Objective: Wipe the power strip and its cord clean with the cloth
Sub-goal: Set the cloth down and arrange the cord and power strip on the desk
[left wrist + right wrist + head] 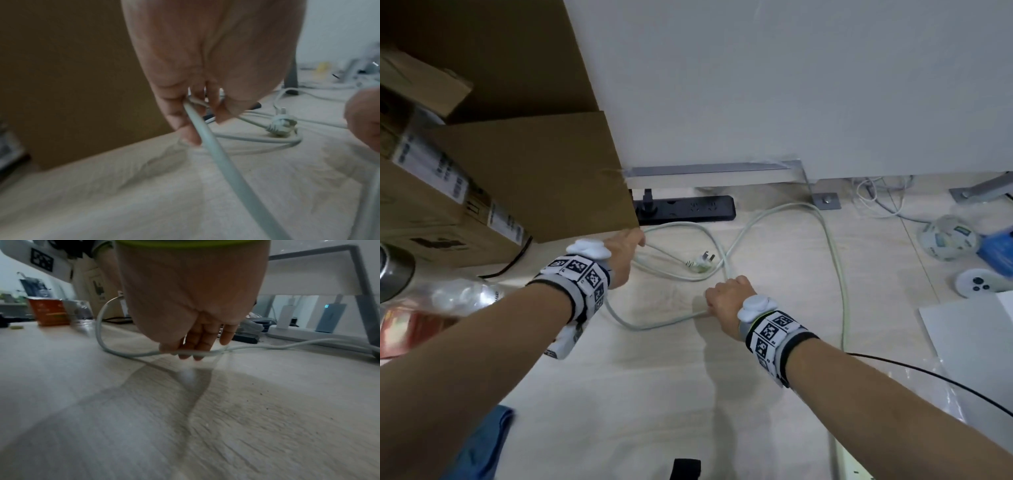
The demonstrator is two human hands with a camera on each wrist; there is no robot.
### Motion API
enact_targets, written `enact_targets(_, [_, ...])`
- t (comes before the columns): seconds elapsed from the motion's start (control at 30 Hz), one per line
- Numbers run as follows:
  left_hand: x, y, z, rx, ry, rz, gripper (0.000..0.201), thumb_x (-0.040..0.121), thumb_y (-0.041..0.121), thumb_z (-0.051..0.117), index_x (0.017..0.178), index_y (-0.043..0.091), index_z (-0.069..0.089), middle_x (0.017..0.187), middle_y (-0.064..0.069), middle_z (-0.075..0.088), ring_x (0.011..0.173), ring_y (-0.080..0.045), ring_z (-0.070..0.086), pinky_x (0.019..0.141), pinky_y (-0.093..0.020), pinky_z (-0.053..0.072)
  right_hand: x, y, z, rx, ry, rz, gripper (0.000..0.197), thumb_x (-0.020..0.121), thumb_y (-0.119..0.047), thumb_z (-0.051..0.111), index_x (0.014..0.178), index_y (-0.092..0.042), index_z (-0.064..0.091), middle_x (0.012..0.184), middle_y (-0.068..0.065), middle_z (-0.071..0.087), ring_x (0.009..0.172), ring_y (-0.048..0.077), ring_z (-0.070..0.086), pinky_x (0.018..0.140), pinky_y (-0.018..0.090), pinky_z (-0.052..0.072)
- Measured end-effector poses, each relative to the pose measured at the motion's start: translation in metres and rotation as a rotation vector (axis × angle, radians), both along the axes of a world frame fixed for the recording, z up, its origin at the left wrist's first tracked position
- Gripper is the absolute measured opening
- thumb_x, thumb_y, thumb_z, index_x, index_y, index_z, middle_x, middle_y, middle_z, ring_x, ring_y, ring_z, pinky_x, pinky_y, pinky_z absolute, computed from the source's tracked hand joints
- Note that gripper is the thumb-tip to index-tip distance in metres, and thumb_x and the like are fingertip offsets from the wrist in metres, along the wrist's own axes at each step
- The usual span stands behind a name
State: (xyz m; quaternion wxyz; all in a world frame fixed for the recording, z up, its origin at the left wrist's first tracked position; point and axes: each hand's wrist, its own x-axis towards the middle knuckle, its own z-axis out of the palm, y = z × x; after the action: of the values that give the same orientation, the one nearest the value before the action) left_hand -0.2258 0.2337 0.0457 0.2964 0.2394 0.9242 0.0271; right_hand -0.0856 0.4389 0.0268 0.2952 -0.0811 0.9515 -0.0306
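Note:
A long white cord (839, 267) lies in loops on the pale wood floor, its plug (702, 263) loose between my hands. My left hand (635, 240) grips one stretch of the cord beside the cardboard box; in the left wrist view the fingers (185, 116) curl round the cord (226, 170), with the plug (281, 126) just beyond. My right hand (717, 301) holds another stretch nearer me, and its fingers (197, 344) hook the cord (267, 346) a little above the floor. The cord runs toward a pale strip body (854, 466), cut off by the bottom edge. A blue cloth (482, 442) lies at the lower left, in neither hand.
Cardboard boxes (534, 178) stand close on the left. A black power strip (688, 209) lies against the desk's metal foot (709, 169). A tape roll (948, 238), a white sheet (976, 329) and a thin black cable (928, 373) are at the right; a clear bottle (458, 294) lies at the left.

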Motion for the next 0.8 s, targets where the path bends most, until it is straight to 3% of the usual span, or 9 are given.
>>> enact_targets(0.17, [-0.015,0.016,0.014,0.003,0.163,-0.245,0.071,0.068,-0.019,0.039,0.122,0.027,0.040,0.126,0.001,0.050,0.095,-0.017,0.031,0.081,-0.031,0.027,-0.001,-0.012,0.005,-0.214,0.172,-0.203,0.029,0.087,-0.001,0.042,0.109,-0.018,0.048,0.115,0.002,0.056,0.084,0.016,0.032,0.077,0.026,0.021])
enact_targets(0.27, [-0.021,0.026,0.016,0.027,0.255,-0.223,0.069,0.076,-0.012,0.038,0.129,0.032,0.038,0.129,-0.003,0.047,0.103,-0.025,0.036,0.085,-0.034,0.030,-0.005,-0.015,-0.004,-0.255,0.190,-0.279,0.026,0.088,-0.002,0.040,0.108,-0.019,0.047,0.113,0.001,0.056,0.079,0.017,0.032,0.077,0.027,0.022])
enact_targets(0.33, [-0.020,0.030,0.009,-0.076,0.224,-0.284,0.070,0.084,-0.002,0.042,0.140,0.037,0.026,0.145,-0.005,0.035,0.125,-0.034,0.033,0.102,-0.041,0.030,-0.006,-0.016,-0.011,-0.250,0.207,-0.292,0.020,0.091,-0.007,0.042,0.105,-0.021,0.047,0.110,0.001,0.058,0.079,0.019,0.037,0.078,0.028,0.025])
enact_targets(0.37, [-0.016,0.030,0.001,-0.149,0.221,-0.367,0.068,0.089,0.005,0.044,0.145,0.035,0.019,0.154,-0.003,0.024,0.137,-0.033,0.022,0.111,-0.045,0.021,-0.006,-0.016,-0.014,-0.242,0.222,-0.286,0.017,0.093,-0.011,0.044,0.104,-0.021,0.049,0.108,0.001,0.059,0.081,0.021,0.042,0.078,0.030,0.026])
enact_targets(0.47, [0.000,0.027,-0.012,-0.137,0.279,-0.507,0.059,0.097,0.041,0.040,0.149,0.027,0.015,0.160,0.002,0.010,0.147,-0.024,0.005,0.118,-0.049,0.001,-0.010,-0.014,-0.023,-0.195,0.225,-0.264,0.014,0.092,-0.017,0.048,0.102,-0.020,0.057,0.107,0.003,0.060,0.096,0.026,0.051,0.078,0.032,0.031])
enact_targets(0.53, [0.017,0.025,-0.017,-0.015,0.326,-0.514,0.061,0.091,0.056,0.040,0.143,0.028,0.027,0.154,0.002,0.024,0.141,-0.024,0.021,0.117,-0.045,0.013,-0.012,-0.013,-0.027,-0.159,0.221,-0.256,0.014,0.091,-0.020,0.048,0.102,-0.018,0.058,0.107,0.004,0.059,0.099,0.027,0.050,0.077,0.032,0.032])
enact_targets(0.63, [0.046,0.027,-0.027,-0.019,0.162,-0.546,0.050,0.089,0.053,0.048,0.131,0.026,0.038,0.132,0.001,0.040,0.115,-0.023,0.043,0.098,-0.039,0.037,-0.013,-0.010,-0.030,-0.154,0.213,-0.245,0.015,0.092,-0.022,0.047,0.102,-0.018,0.057,0.109,0.005,0.060,0.100,0.027,0.048,0.077,0.032,0.031])
enact_targets(0.73, [0.052,0.027,-0.037,-0.157,0.070,-0.552,0.032,0.095,0.036,0.046,0.124,0.021,0.043,0.126,-0.002,0.046,0.110,-0.025,0.046,0.090,-0.038,0.040,-0.012,-0.009,-0.029,-0.187,0.221,-0.254,0.020,0.096,-0.030,0.045,0.100,-0.016,0.059,0.106,0.006,0.060,0.100,0.028,0.050,0.081,0.035,0.035])
enact_targets(0.8, [0.050,0.022,-0.035,-0.083,0.223,-0.576,0.028,0.093,0.036,0.049,0.117,0.021,0.049,0.119,-0.003,0.051,0.105,-0.026,0.047,0.087,-0.038,0.038,-0.009,-0.006,-0.029,-0.212,0.232,-0.243,0.025,0.094,-0.038,0.049,0.097,-0.016,0.060,0.105,0.005,0.061,0.099,0.027,0.050,0.080,0.035,0.036])
